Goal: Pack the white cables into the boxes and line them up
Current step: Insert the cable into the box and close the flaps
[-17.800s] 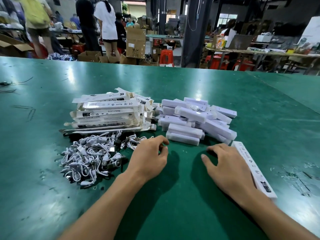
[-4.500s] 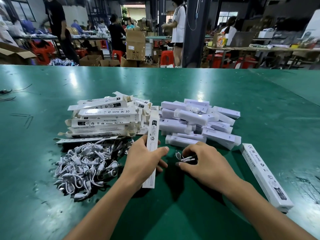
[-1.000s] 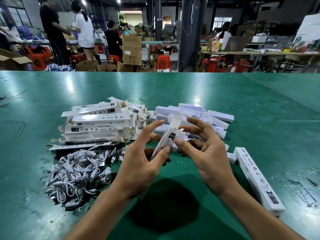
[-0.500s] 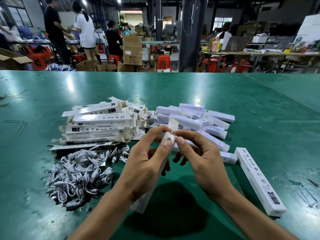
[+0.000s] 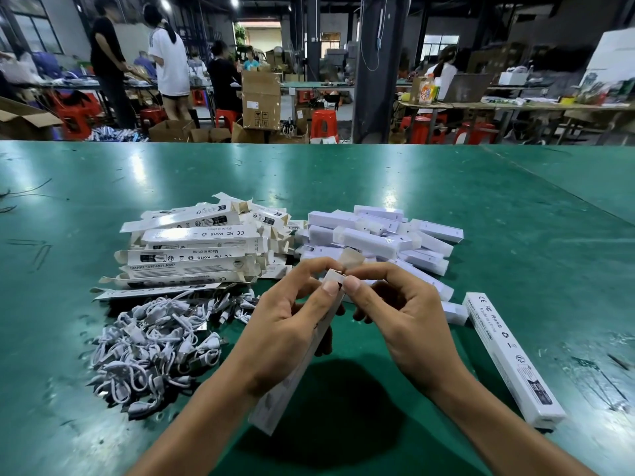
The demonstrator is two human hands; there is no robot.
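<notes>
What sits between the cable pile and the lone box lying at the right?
In the head view, the left hand and right hand, both gripping a long box above the green table.

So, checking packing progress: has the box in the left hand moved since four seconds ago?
Yes. The box has come nearer the person: its far end reached the stack of flat boxes before, now it is clear of it.

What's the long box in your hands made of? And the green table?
The box: probably thin cardboard, glossy white printed outside, dull brownish inside its open flap. The table: seems a smooth green coating or mat, shiny enough to reflect lamps.
</notes>
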